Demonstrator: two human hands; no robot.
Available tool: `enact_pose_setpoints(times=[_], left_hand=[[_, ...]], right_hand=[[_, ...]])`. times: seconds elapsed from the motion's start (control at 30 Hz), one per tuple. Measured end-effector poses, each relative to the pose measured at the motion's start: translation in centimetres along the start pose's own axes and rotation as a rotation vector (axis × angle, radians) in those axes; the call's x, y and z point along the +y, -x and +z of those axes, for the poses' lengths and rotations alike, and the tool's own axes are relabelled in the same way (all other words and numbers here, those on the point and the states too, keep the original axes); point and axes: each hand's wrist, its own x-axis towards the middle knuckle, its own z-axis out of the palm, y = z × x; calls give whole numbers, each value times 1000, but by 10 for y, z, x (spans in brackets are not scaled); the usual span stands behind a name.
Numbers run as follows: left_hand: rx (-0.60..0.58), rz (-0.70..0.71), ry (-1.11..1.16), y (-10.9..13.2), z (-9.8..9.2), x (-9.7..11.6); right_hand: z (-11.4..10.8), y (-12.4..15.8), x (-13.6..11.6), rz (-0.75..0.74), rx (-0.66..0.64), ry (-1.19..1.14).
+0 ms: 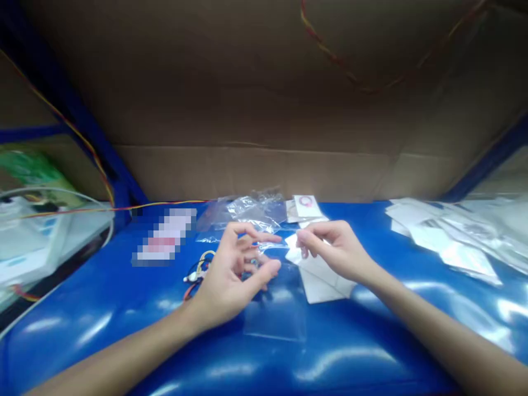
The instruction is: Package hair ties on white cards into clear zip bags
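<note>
Over a glossy blue table (124, 308), my left hand (235, 269) is curled with thumb and fingers pinched on the top edge of a small clear plastic bag (276, 311) that hangs down to the table. My right hand (334, 250) pinches the same bag's opening from the right, just above a few white cards (322, 278) lying under it. A small bundle of red, yellow and black wires with white connectors (198, 272) lies just left of my left hand.
A heap of clear bags (247, 214) and a card with a pink ring (305, 206) lie behind the hands. More packets (449, 234) are stacked at the right. A cardboard wall (264, 110) closes the back. White equipment (37, 242) and cables sit at the left.
</note>
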Motion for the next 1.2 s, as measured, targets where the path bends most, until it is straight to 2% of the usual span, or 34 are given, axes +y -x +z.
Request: enact_pose_setpoints(times=[0.17,0.37,0.57,0.73,0.8,0.9,1.2], left_hand=[[-22,98,-79,3,-3,0],[-52,-51,-118,0,-4,4],[147,-60,-99,-9,-11,7],[239,-63,-150,-13,-18,7],[228,-64,-136,-13,-17,6],[180,-53,-87,-13,-15,3],[164,-121,-92,-14,-14,2]], right_hand=[[0,1,-4,1,-30,-10],[1,1,-1,-37,-81,32],[-16,-2,6,-83,-104,371],[-25,-1,12,-88,-217,692],[-22,-1,12,-75,-280,783],[-18,0,11,-68,-325,801],[-21,1,8,-85,-267,846]])
